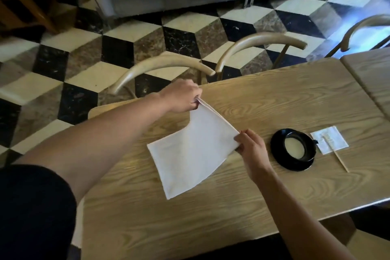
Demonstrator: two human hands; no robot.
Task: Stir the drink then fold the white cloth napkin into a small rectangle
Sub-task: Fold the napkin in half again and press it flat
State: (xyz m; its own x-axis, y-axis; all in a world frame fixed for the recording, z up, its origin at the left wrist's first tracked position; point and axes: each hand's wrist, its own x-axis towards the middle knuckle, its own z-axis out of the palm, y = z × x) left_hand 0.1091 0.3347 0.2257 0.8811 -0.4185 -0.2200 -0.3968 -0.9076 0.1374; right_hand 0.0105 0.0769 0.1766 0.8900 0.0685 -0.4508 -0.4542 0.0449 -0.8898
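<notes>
The white cloth napkin [190, 150] lies partly on the wooden table [274, 99], its far edge lifted off the surface. My left hand [182, 96] pinches the napkin's far corner above the table's far edge. My right hand [251, 146] pinches the other raised corner, close to the cup. A black cup with a pale milky drink [295, 148] stands on a black saucer [280, 158] to the right of the napkin. A thin wooden stirrer [337, 155] lies to the right of the saucer, partly on a small white paper napkin [335, 139].
Two curved wooden chair backs [164, 65] [259, 42] stand along the table's far side, and a third [363, 25] at the right. A second table [371, 76] adjoins at the right. A checkered tile floor [84, 48] lies beyond.
</notes>
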